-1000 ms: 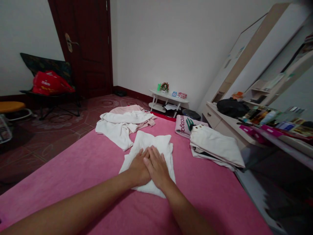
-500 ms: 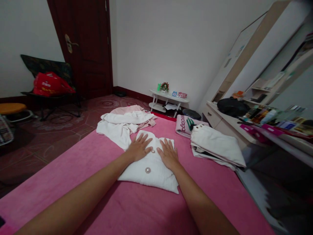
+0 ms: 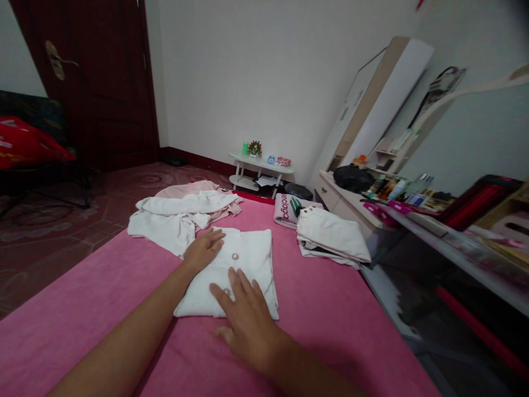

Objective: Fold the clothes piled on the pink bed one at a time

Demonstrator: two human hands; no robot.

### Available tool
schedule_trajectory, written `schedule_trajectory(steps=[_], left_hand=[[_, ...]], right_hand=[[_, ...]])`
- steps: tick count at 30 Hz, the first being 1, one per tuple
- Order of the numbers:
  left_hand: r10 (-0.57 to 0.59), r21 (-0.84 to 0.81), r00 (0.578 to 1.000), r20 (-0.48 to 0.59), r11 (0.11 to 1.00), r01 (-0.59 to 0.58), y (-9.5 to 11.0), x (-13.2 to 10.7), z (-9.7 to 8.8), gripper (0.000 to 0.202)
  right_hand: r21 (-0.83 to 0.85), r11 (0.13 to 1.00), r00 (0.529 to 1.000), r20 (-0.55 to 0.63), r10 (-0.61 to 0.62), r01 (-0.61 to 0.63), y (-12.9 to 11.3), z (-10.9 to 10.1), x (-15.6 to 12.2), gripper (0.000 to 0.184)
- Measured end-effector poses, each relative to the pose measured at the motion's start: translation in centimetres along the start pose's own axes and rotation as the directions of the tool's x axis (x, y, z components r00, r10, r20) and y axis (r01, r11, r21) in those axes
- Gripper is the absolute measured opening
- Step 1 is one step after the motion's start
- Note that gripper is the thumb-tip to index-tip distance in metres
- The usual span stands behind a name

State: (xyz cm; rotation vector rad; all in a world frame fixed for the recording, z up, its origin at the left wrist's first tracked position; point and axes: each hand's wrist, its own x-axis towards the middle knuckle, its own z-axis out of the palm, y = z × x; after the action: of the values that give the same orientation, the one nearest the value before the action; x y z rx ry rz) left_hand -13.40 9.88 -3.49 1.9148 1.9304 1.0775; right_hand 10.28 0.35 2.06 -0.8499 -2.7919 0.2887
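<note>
- Pink bed cover (image 3: 103, 286): everything lies on it.
- Loose clothes heap (image 3: 182, 212) at the far edge, unfolded. Folded stack (image 3: 330, 240) to the right.
- Folded white buttoned top (image 3: 252, 259) mid-bed: flattening step, I judge. It's limp, so shifting it calls for both hands underneath.
- Left hand (image 3: 203, 249) flat, fingers spread, on its far left part. Right hand (image 3: 243, 317) flat, spread, on the near edge.
- Black bag (image 3: 353, 177) on the dresser: contents hidden.

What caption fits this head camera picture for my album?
Left hand and right hand rest on a folded white top on the pink bed.
</note>
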Motion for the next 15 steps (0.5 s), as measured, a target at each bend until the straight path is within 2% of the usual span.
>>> schedule_trajectory(steps=[4,6,7,9,12,15], left_hand=[[-0.035,-0.207,0.999,-0.039,0.978,0.026,-0.4,0.0,0.0,0.048],[-0.064,-0.293,0.996,-0.063,0.955,0.042,-0.5,-0.1,-0.1,0.051],[-0.076,-0.320,0.994,-0.072,0.946,0.049,-0.5,-0.1,-0.1,0.054],[-0.088,-0.352,0.992,-0.090,0.935,0.051,-0.5,-0.2,-0.3,0.059],[-0.104,-0.377,0.986,-0.133,0.925,0.047,-0.4,-0.3,-0.6,0.059],[-0.125,-0.323,0.984,-0.128,0.943,0.078,-0.3,-0.3,-0.6,0.055]], right_hand=[[-0.082,0.997,0.996,-0.092,-0.013,0.006,1.8,0.6,1.0,0.065],[0.018,1.000,0.991,-0.137,-0.004,0.007,3.1,-0.4,2.0,0.057],[0.110,0.994,0.984,-0.177,0.038,-0.019,3.8,-1.2,2.5,0.053],[0.335,0.939,0.949,-0.262,0.174,-0.079,5.3,-3.5,3.4,0.043],[0.607,0.789,0.873,-0.329,0.360,-0.097,8.0,-8.2,4.6,0.032],[0.759,0.640,0.799,-0.309,0.515,-0.119,11.4,-13.5,5.7,0.039]])
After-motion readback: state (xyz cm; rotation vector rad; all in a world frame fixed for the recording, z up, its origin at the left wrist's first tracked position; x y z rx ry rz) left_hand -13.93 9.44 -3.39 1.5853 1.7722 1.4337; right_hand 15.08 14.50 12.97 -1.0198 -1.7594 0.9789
